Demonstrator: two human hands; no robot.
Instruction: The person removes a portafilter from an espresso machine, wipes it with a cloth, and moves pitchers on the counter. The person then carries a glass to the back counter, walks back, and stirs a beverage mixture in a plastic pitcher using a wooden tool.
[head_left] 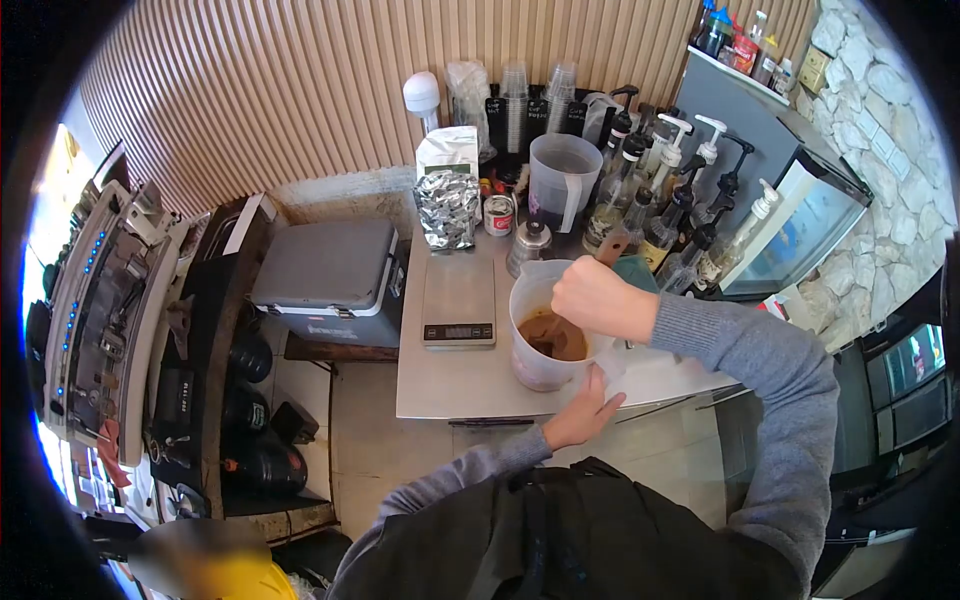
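A translucent plastic pitcher [524, 368] stands near the table's front edge with brown liquid [566, 346] inside. My right hand [598, 299] is closed in a fist above its rim, around a wooden-handled stirring tool [612, 249]. The brown handle sticks up past the fist; the lower end goes down into the pitcher, its shape unclear. Low on the pitcher's right side, my left hand [582, 412] grips near the handle, thumb up, with part of the grip hard to make out. A digital scale [459, 304] lies left of the pitcher.
Behind are a second pitcher [562, 205], a metal container [529, 247], a can [498, 214] and a foil bag [446, 210]. Several pump bottles [660, 235] crowd the right. A grey cooler box [325, 270] sits left of the steel table [440, 385], beyond it an espresso machine [110, 310].
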